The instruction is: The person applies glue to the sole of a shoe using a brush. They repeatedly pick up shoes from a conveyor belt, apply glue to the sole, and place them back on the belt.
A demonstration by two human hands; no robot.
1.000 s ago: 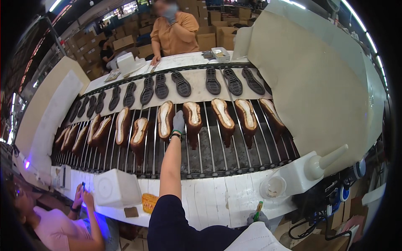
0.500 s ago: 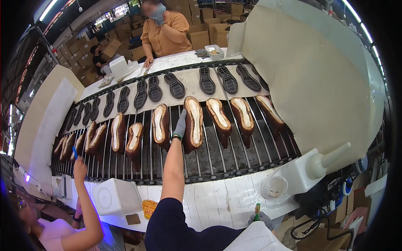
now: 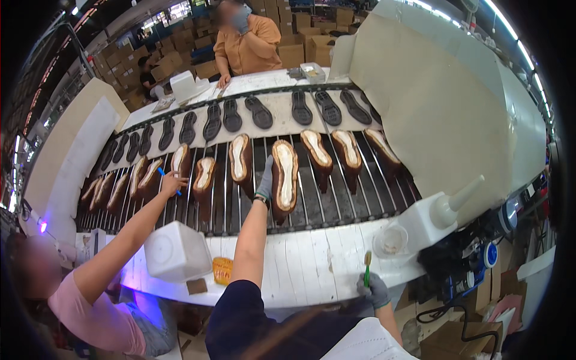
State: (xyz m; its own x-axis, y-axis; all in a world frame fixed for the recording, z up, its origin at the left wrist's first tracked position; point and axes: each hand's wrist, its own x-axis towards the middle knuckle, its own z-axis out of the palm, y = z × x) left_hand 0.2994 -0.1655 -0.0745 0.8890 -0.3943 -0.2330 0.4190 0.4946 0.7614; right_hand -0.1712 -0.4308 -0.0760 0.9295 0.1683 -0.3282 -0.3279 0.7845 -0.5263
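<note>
My left hand (image 3: 264,185), in a grey glove, reaches out over the roller conveyor (image 3: 336,207) and grips the side of a brown shoe (image 3: 285,177) with a white insole, lying sole side up. More brown shoes (image 3: 240,162) lie in a row on both sides of it. My right hand (image 3: 374,289), also gloved, stays low by the white table edge and holds a small green-handled brush (image 3: 367,267) upright.
A co-worker's hand (image 3: 173,182) at the left holds a blue pen over the shoes. A person in orange (image 3: 245,45) stands across the belt of black outsoles (image 3: 259,111). On the white table (image 3: 300,264) stand a white box (image 3: 175,252), yellow tub (image 3: 222,270), clear cup (image 3: 390,240) and nozzle bottle (image 3: 444,210).
The shoe in my left hand has come closer to me on the rollers. The co-worker's arm has risen from below the table to the shoes at the left.
</note>
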